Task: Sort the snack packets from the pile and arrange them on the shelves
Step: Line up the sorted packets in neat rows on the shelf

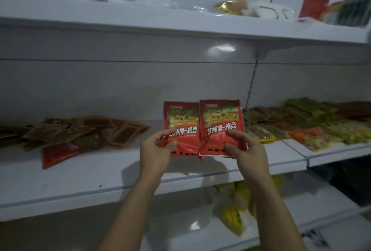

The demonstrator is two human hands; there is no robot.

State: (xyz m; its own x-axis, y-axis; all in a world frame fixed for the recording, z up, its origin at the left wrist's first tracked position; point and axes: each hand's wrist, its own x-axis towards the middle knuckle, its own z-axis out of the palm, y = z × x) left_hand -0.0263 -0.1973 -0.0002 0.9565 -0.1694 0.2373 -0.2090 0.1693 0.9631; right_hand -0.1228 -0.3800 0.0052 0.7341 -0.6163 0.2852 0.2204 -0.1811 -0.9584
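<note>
1. The left hand point(155, 147) grips the left red packet point(180, 124) at its lower left corner, with the thumb pressed on the front and the fingers curled round the edge.
2. The right hand point(250, 151) grips the right red packet point(220, 120) along its lower part, with the thumb and fingertips pinching the front near the bottom edge.
3. Both packets are held upright with their printed fronts facing the camera. They are side by side, and the right one slightly overlaps the right edge of the left one.
4. The two packets are held just above the middle shelf point(90, 178), in front of the white back panel and near the middle of the scene.
5. On the far left of this shelf lies a loose heap of brown packets point(84, 130).
6. A flat red packet point(58, 155) lies at the near edge of that heap, tilted.
7. To the right, a mixed pile point(305, 124) of green, yellow and orange packets spreads across the shelf and onto the next section.
8. The top shelf point(140, 19) holds a yellow packet point(234, 3) and, farther right, a red pack point(313, 5). The other items there are too blurred to name.
9. Below, near the right arm, a bag of yellow packets point(234, 212) sits on the lower shelf beside a clear tub point(180, 216).
</note>
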